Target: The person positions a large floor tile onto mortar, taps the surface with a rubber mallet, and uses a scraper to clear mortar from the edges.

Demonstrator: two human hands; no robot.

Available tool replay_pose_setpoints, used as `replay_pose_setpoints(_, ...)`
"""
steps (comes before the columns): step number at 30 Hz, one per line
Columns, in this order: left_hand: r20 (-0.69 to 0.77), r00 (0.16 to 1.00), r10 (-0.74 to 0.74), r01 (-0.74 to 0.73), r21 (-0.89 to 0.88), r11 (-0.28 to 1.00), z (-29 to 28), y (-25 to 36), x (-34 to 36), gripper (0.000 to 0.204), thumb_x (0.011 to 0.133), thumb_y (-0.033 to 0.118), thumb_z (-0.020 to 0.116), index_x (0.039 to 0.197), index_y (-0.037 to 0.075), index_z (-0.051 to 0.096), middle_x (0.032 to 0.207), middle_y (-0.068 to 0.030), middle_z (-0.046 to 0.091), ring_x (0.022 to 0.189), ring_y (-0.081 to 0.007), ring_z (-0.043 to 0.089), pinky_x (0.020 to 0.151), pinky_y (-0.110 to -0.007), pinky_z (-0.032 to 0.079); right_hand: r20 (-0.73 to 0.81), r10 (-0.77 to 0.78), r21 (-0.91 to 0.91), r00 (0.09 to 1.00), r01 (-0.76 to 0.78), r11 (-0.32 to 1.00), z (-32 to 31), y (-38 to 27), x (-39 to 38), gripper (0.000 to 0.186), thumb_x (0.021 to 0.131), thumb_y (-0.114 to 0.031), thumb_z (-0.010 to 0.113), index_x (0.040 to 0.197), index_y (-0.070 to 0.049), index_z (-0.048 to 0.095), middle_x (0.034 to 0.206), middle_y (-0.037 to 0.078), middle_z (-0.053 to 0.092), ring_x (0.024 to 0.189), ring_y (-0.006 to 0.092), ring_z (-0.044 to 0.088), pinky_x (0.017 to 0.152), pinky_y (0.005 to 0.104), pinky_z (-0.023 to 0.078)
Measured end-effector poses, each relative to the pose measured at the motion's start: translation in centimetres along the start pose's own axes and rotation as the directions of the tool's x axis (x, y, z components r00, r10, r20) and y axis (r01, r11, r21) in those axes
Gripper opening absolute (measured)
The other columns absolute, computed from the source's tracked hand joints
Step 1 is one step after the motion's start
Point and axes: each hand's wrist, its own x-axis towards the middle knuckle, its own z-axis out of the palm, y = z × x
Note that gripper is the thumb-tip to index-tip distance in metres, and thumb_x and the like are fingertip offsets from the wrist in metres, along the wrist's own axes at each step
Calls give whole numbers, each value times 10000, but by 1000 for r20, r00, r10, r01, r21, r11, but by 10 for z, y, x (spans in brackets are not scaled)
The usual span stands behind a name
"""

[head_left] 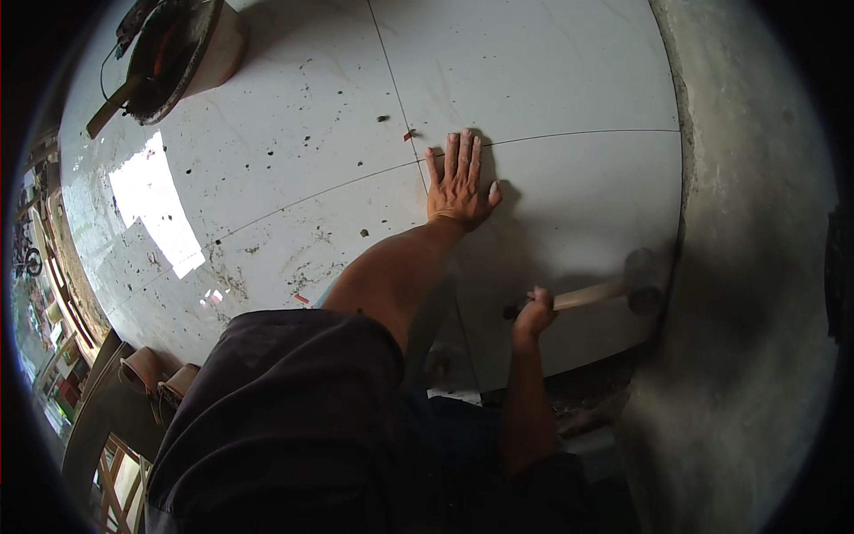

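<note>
My left hand (460, 187) lies flat with spread fingers on a large white floor tile (569, 196), its fingertips across the joint line with the tile beyond. My right hand (535, 313), lower and to the right, is wrapped round the wooden handle of a mallet (591, 295). The mallet's dark, thick head is blurred and hangs over the tile's right part, near the wall side. Whether it touches the tile I cannot tell. Just beyond my left fingers, a small red piece (409, 136) sits at the joint where tile corners meet.
A mortar-smeared bucket (213, 53) with a wooden-handled tool stands at the far left. Dark crumbs (364, 233) dot the left tiles. A rough grey cement wall (738, 222) runs along the right. A dark gap (587, 381) borders the tile's near edge. More buckets (142, 367) stand at the lower left.
</note>
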Motion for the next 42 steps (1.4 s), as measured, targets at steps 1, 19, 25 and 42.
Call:
replay_pose_setpoints(1, 36, 999, -24, 23, 26, 999, -4, 3, 8, 836, 887, 518, 390, 1518, 64, 82, 1596, -104, 7, 1473, -270, -37, 1147, -553, -71, -41, -140, -152, 989, 132, 979, 10, 9, 17, 264, 801, -160, 567, 703, 64, 467, 641, 46, 463, 570, 154, 430, 535, 341, 378)
replay_pose_setpoints(19, 49, 987, 150, -153, 75, 985, -7, -1, 11, 819, 880, 495, 437, 1523, 112, 103, 1596, -79, 33, 1470, -288, -18, 1134, -601, -41, -77, -74, -16, 994, 73, 997, 1, 16, -25, 230, 800, -153, 573, 710, 42, 491, 651, 48, 488, 598, 137, 460, 514, 339, 362)
replay_pose_setpoints(25, 60, 980, 191, -197, 98, 976, -8, -3, 18, 806, 879, 475, 461, 1522, 129, 120, 1595, -52, 62, 1470, -276, 7, 1140, -602, -21, 39, -156, -95, 987, 159, 983, 5, 11, -22, 234, 813, -147, 575, 747, 68, 513, 675, 57, 528, 619, 149, 470, 560, 370, 397)
replay_pose_setpoints(42, 231, 951, 208, -257, 209, 944, -15, 3, 13, 819, 890, 511, 424, 1517, 79, 123, 1592, -99, 53, 1473, -254, 10, 1161, -549, -12, 6, 1, -131, 1000, 0, 991, -4, 36, -29, 225, 798, -140, 533, 606, -38, 476, 563, 24, 479, 501, 129, 442, 472, 335, 350)
